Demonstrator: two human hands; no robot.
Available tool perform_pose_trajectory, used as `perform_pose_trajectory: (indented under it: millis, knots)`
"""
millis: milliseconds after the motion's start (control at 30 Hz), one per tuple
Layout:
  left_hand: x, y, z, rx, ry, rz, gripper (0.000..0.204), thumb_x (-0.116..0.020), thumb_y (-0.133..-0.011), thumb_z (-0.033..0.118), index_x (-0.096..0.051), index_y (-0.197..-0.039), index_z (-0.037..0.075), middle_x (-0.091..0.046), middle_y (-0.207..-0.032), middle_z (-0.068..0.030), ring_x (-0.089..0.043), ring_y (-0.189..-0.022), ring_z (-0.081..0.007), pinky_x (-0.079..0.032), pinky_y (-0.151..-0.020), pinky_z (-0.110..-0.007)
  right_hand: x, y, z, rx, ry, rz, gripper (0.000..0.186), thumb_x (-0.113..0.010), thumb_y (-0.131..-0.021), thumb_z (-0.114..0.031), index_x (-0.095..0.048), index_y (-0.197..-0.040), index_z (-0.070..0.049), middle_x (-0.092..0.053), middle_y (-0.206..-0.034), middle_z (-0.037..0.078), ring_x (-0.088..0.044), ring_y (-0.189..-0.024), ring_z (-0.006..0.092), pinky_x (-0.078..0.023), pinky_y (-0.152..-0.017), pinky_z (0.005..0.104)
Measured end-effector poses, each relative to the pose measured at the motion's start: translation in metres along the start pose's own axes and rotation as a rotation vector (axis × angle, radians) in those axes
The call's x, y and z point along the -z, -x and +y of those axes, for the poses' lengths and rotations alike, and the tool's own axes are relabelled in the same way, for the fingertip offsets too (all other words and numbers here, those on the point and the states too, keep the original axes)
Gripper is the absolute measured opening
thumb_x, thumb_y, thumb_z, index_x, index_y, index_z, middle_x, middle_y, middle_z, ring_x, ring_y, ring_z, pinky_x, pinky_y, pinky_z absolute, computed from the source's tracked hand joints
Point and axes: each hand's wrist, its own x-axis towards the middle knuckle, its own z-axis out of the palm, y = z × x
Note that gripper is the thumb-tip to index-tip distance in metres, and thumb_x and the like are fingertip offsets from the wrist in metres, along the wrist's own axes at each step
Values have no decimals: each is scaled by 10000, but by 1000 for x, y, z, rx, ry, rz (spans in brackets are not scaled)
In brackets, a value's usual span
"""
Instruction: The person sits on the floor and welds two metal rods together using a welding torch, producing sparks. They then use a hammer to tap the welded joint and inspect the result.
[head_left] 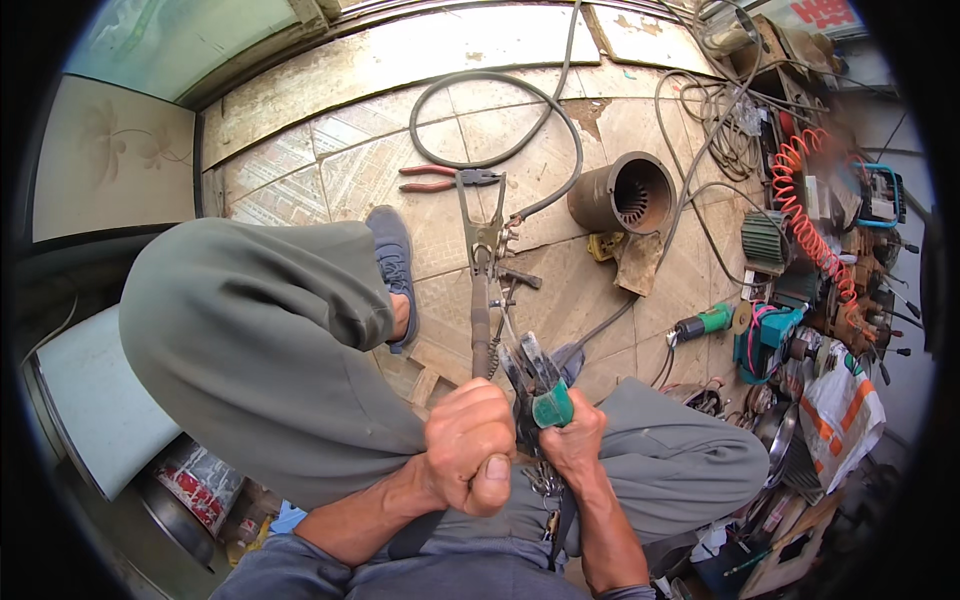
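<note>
My left hand (468, 445) is closed round the lower end of a long metal tool (481, 320), which points away from me, with a forked head and brass fittings where a hose joins it. Just right of it, my right hand (570, 430) grips a green-handled tool (550, 400) with dark and pale metal parts, their exact form unclear. Keys (546, 485) hang below that hand. Red-handled pliers (430, 185) lie beside the forked head, and a dark T-shaped piece (520, 277) is beside the shaft.
A hollow metal cylinder (600, 200) stands on the tiled floor (270, 190). A looped hose (440, 90) lies ahead. A green angle grinder (700, 323), orange coiled hose (800, 200), cables, motor parts and a sack (835, 420) crowd the right. A cabinet (110, 160) borders the left.
</note>
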Motion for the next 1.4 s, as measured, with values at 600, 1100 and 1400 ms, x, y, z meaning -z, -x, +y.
perform_pose_trajectory:
  millis: [600, 1100, 1400]
  knots:
    - [-11, 0, 1, -38, -67, -53, 241, -520, -850, 132, -448, -634, 53, -455, -615, -77, -450, -523, -253, -367, -532, -393, -12, 8, -8, -256, -419, -8, 32, -647, -810, -31, -634, -818, -3, -582, -623, 52, -533, -629, 77, -482, -575, 321]
    - [-12, 0, 0, -51, -77, -41, 229, -522, -839, 128, -458, -632, 55, -467, -616, -76, -454, -524, -250, -375, -534, -389, -9, 8, -15, -216, -343, 16, 67, -672, -831, -68, -647, -835, -6, -617, -639, 75, -554, -632, 83, -497, -579, 334]
    - [-13, -3, 1, -43, -70, -50, 207, -527, -829, 120, -468, -639, 58, -468, -617, -68, -455, -526, -244, -383, -537, -381, -14, 9, -8, -210, -339, -13, 83, -678, -831, -80, -642, -827, -6, -621, -651, 104, -560, -628, 98, -496, -581, 344]
